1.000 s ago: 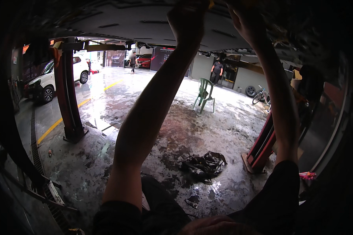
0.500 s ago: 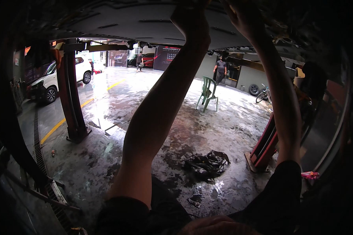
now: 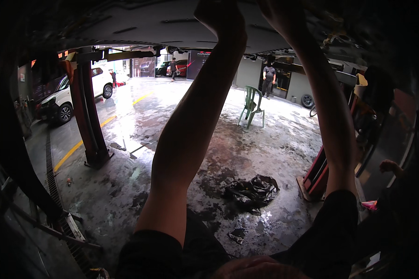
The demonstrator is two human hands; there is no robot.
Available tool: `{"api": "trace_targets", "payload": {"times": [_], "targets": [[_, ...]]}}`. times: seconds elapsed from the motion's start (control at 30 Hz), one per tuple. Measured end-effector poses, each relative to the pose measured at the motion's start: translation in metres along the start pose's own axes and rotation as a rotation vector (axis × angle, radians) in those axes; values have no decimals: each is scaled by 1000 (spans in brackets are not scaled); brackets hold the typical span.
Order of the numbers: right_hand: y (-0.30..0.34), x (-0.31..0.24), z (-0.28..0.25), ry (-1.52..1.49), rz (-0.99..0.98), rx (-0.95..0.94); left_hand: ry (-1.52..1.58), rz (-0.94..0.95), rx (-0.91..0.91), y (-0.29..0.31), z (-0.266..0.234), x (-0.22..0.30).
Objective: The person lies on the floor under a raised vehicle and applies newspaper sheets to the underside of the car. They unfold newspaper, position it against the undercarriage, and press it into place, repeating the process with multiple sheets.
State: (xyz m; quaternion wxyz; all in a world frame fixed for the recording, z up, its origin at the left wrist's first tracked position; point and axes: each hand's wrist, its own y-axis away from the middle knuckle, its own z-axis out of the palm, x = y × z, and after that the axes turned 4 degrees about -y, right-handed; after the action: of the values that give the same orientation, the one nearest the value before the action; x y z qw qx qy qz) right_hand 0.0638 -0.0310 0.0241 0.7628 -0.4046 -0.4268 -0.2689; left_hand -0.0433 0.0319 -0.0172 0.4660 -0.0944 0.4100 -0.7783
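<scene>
Both my arms reach straight up beneath the dark underside of a raised vehicle. My left hand is bent at the wrist close to a flat grey underbody panel with short slots. To its right, my right hand is raised against the same underside. The upper edge of the picture and deep shadow hide the fingers of both hands. Whether either one holds anything cannot be seen.
Lift posts stand at left and right. A crumpled black plastic sheet lies on the wet floor, with a green chair beyond. Another person's hand shows at far right. A white car and people are farther off.
The view has shifted slightly, while both my arms stay raised. Another person's hand has come in at the far right. The distant person at the back has moved.
</scene>
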Motion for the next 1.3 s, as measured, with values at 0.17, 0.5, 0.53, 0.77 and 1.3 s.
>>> {"api": "trace_targets", "payload": {"times": [0.17,0.5,0.53,0.77,1.3], "targets": [[-4,-7,0,-11,5,87,-226,-37,-11,4,-3,13],[-6,-12,10,8,118,74,-382,83,-129,-11,-13,29],[-4,-11,9,10,116,74,-455,90,-115,-10,-12,30],[-7,-9,10,72,101,31,-822,270,35,-12,-10,35],[-6,-17,-4,73,106,-43,-1328,886,-618,-16,-29,51]]}}
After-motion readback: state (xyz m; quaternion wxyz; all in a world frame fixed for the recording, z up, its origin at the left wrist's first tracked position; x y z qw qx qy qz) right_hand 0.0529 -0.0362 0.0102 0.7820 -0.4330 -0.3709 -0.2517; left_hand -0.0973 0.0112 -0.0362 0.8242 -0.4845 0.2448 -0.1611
